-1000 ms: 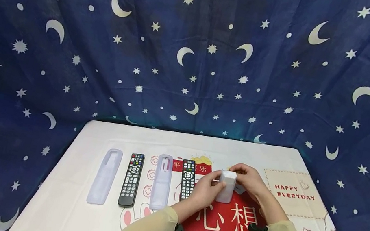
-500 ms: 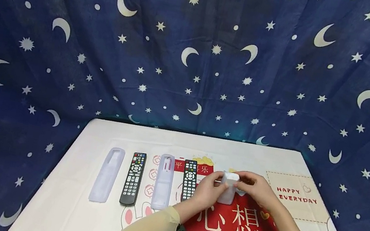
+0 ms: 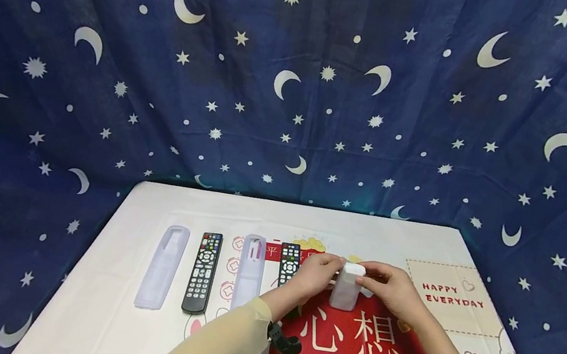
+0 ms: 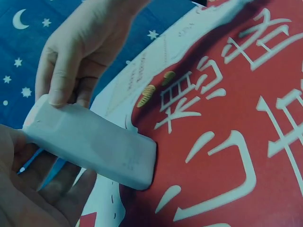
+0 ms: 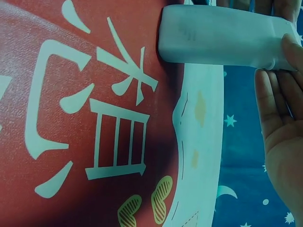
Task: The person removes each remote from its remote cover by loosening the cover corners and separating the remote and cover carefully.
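A whitish, slightly translucent remote cover (image 3: 346, 289) stands upright, its lower end on the red print; I cannot tell what is inside. Faint lettering shows near the lower end of the cover (image 4: 109, 146) in the left wrist view. My left hand (image 3: 315, 276) holds its upper left edge, fingers partly behind it. From the other side my right hand (image 3: 393, 288) pinches the upper part, thumb on the near face. In the right wrist view the right hand (image 5: 284, 123) has its thumb on the cover (image 5: 222, 35) and its fingers beside it.
Left of the hands lie a black remote control (image 3: 289, 261), partly hidden by the left arm, a translucent cover (image 3: 250, 269), another black remote (image 3: 202, 273) and another cover (image 3: 162, 266). A starry blue curtain (image 3: 290, 77) hangs behind the printed tablecloth (image 3: 93, 289).
My left hand has slid up to the cover's top left edge. The right hand has lowered slightly from behind the top, and its thumb now lies on the near face.
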Motion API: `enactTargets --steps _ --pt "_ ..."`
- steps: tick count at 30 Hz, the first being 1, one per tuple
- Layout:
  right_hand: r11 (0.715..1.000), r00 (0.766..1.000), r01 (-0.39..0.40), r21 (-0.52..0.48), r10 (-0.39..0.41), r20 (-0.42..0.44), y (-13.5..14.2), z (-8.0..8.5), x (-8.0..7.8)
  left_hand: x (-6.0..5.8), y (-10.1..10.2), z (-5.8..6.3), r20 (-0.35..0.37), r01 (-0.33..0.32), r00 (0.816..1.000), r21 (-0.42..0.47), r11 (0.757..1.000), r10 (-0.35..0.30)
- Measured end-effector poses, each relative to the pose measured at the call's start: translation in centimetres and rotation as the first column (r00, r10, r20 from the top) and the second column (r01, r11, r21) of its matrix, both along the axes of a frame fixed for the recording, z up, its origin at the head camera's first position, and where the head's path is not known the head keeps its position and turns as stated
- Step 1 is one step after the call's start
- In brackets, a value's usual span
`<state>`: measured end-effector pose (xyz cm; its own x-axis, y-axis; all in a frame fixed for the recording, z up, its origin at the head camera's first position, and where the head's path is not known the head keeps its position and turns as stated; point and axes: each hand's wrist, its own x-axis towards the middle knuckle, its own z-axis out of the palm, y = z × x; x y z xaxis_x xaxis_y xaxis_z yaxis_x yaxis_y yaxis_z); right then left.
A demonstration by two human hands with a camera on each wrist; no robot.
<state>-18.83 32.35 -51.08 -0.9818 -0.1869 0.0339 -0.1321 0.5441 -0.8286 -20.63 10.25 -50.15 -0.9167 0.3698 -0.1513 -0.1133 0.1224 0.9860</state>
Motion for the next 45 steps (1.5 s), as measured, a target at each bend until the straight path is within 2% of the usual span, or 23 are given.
enactTargets --steps 3,8,11,13,15,18,20,22,23,28,30,32,34,38,40,45 --pt "1.000 1.000 0.000 0.016 0.000 0.006 0.1 0.1 0.0 -0.4 0.0 -0.1 0.080 -0.009 0.997 0.042 0.999 0.006" --pt "1.000 1.000 0.003 -0.008 -0.002 0.009 0.0 0.2 0.0 -1.1 0.0 -1.0 0.139 -0.029 0.990 0.036 0.999 0.023" --pt "0.999 1.000 -0.006 -0.035 0.006 -0.010 -0.2 0.2 -0.1 -1.2 0.1 -1.4 0.098 -0.036 0.994 -0.046 0.998 0.040" --pt "0.999 0.999 -0.023 -0.045 0.021 -0.041 -0.3 0.2 -0.1 -1.3 0.1 -1.4 0.050 -0.031 0.998 -0.140 0.990 0.039" --pt "0.998 0.997 -0.043 -0.055 0.039 -0.064 -0.4 0.2 -0.2 -1.4 0.1 -1.3 0.023 -0.005 1.000 -0.241 0.971 0.011" --pt "0.998 0.997 -0.037 -0.042 0.035 -0.062 -0.5 0.4 -0.1 -1.5 0.0 -1.2 -0.009 0.067 0.997 -0.386 0.920 -0.076" --pt "1.000 0.999 -0.020 -0.016 0.019 -0.045 -0.6 0.5 -0.1 -1.5 -0.1 -1.2 -0.032 0.101 0.991 -0.455 0.885 -0.129" --pt "1.000 1.000 0.004 -0.002 -0.005 -0.025 -0.7 0.6 0.0 -1.5 -0.3 -1.2 -0.070 0.104 0.985 -0.503 0.858 -0.160" --pt "1.000 1.000 0.014 -0.001 -0.014 -0.017 -0.8 0.6 0.0 -1.4 -0.3 -1.2 -0.069 0.105 0.984 -0.501 0.859 -0.161" --pt "1.000 1.000 0.001 -0.019 -0.001 -0.012 -1.1 0.3 -0.4 -0.9 -0.8 -1.5 0.017 0.093 0.995 -0.351 0.932 -0.093" --pt "1.000 1.000 -0.003 -0.006 0.003 -0.018 -1.1 0.3 -0.8 -0.9 -1.1 -1.5 -0.008 0.078 0.996 -0.322 0.944 -0.085" --pt "1.000 1.000 0.002 0.011 -0.001 -0.018 -1.1 0.5 -1.1 -1.1 -1.4 -1.4 -0.077 0.048 0.994 -0.340 0.939 -0.079" --pt "1.000 1.000 0.008 0.029 -0.008 0.001 -1.0 0.8 -1.4 -1.3 -1.7 -1.3 -0.146 0.005 0.987 -0.379 0.925 -0.065" --pt "0.996 0.998 0.029 0.083 -0.033 0.054 -1.2 1.4 -2.0 -1.4 -2.2 -1.3 -0.235 -0.062 0.971 -0.426 0.903 -0.044" --pt "0.994 0.995 0.057 0.097 -0.065 0.082 -1.4 1.7 -2.3 -1.3 -2.3 -1.3 -0.270 -0.074 0.962 -0.422 0.904 -0.048" --pt "0.994 0.980 0.091 0.058 -0.100 0.170 -1.9 1.8 -2.7 -0.7 -1.9 -1.3 -0.352 -0.082 0.932 -0.428 0.900 -0.083"
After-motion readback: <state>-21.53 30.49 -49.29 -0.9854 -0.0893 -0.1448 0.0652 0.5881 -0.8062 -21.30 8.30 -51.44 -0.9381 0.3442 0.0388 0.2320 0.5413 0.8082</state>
